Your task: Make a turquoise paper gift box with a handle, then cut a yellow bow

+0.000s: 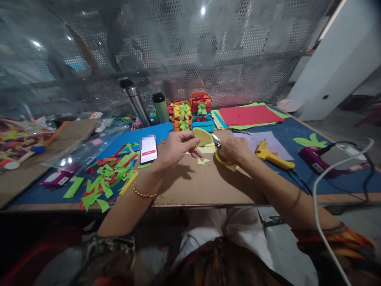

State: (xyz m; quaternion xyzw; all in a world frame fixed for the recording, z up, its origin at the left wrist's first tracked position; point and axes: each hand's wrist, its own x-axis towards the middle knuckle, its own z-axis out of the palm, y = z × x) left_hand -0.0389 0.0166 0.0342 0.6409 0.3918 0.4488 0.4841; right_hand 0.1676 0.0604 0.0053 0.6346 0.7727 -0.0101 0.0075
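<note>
Between its thumb and fingers my left hand (pixel 181 147) pinches a rounded yellow piece (pixel 203 137), held up over the cardboard (pixel 184 186). My right hand (pixel 233 150) is closed around scissors (pixel 217 140), whose metal blades point toward the right edge of the yellow piece. Below the right hand lies something yellow, partly hidden by the fingers. Small pale yellow scraps (pixel 202 161) rest on the cardboard between the hands.
A phone (pixel 149 149) and green and red scraps (pixel 110 178) are at left. Behind stand a steel bottle (pixel 137 103), a green bottle (pixel 161 109) and small colourful boxes (pixel 202 123). At right are a yellow glue gun (pixel 275 159), red sheets (pixel 250 116) and a white cable (pixel 317 214).
</note>
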